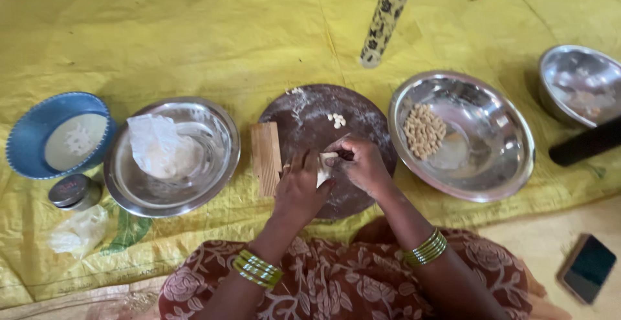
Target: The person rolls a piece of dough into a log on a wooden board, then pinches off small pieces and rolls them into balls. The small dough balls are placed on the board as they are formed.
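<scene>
Both my hands meet over a round dark floured board (310,116). My left hand (299,187) and my right hand (363,163) together pinch a small pale piece of dough (323,168) between their fingers. A few tiny shaped dough pieces (336,120) lie on the board beyond my hands. A small ridged wooden block (266,157) rests at the board's left edge, beside my left hand. Green bangles ring both wrists.
A steel bowl (491,165) holding many small shaped pieces stands right of the board. A steel bowl (213,165) with dough in plastic stands left, a blue bowl (29,139) and small jar (74,191) farther left. A patterned bottle (384,19), another steel bowl (579,84), and a phone (587,267) lie around.
</scene>
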